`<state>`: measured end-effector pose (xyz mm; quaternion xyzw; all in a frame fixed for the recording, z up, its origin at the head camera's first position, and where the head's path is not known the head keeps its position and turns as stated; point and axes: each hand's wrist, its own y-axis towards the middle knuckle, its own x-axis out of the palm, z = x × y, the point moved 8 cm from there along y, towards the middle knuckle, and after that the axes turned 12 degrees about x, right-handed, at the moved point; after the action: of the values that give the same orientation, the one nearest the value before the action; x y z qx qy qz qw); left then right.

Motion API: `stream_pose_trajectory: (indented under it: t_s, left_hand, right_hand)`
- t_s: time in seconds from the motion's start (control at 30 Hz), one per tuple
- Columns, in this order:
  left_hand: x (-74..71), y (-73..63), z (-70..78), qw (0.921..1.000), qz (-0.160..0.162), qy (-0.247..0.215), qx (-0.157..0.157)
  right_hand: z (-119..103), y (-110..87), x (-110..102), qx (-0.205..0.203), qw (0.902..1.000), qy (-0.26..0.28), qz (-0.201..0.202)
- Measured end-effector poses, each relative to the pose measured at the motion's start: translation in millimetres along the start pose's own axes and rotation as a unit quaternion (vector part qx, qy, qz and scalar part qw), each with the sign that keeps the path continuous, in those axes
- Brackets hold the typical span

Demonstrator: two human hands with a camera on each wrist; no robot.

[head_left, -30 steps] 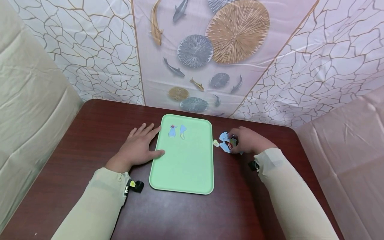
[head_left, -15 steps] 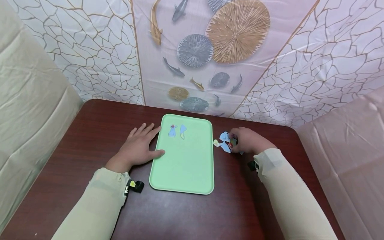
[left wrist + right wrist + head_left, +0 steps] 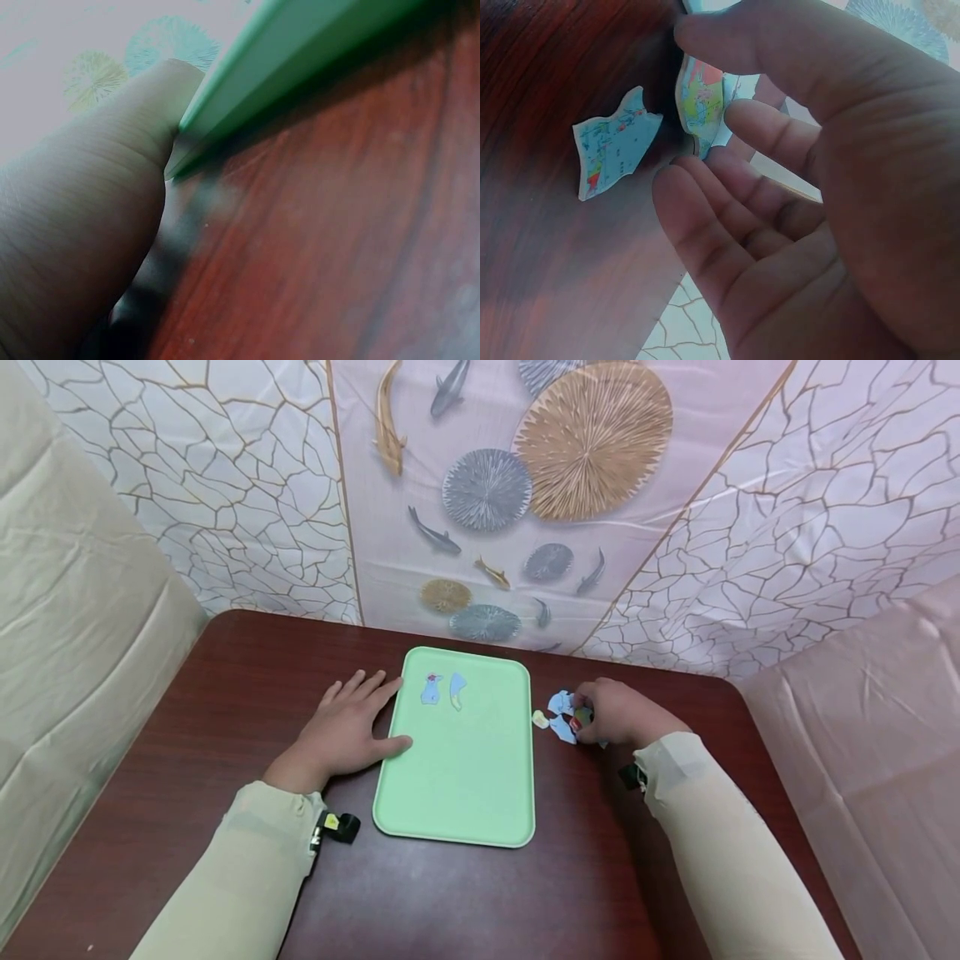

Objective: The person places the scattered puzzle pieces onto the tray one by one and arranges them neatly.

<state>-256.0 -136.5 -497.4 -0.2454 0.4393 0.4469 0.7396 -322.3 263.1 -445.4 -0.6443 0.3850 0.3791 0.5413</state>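
My left hand (image 3: 337, 735) lies with fingers spread beside the light green tray (image 3: 457, 777), its thumb and index fingertip on the tray's left rim. The left wrist view shows the thumb (image 3: 112, 172) against the tray's edge. To the right of the tray, my right hand (image 3: 622, 714) is low over several flat puzzle pieces. Thumb and index finger pinch a red, yellow and green printed piece (image 3: 701, 97); its far side is partly hidden. Two pale blue pieces, one with a red spot (image 3: 430, 691) and one narrow and curved (image 3: 457, 691), lie on the tray.
A blue printed piece (image 3: 619, 146) lies apart on the dark wooden table (image 3: 450, 902). Blue pieces (image 3: 562, 727) and a small yellowish piece (image 3: 540, 718) lie close to the tray's right rim. A patterned cloth (image 3: 480, 560) hangs behind the table's back edge.
Almost nothing differs. The right hand's fingers have shifted very slightly around the multicoloured puzzle piece; the left hand and tray stay in place.
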Motion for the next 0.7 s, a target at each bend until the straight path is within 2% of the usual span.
stream_pose_trajectory:
  t_s: [0.3, 0.7]
  left_hand:
    - [1.2, -0.4, -0.6, 1.0000, 0.000, 0.002, 0.001]
    - [-1.1, -1.2, 0.3, 1.0000, 0.003, 0.003, 0.003]
  right_hand:
    - [-6.8, -7.7, -7.5, -0.018, 0.9995, -0.016, 0.019]
    - [-15.3, -12.8, -13.2, -0.017, 0.9994, -0.009, 0.030]
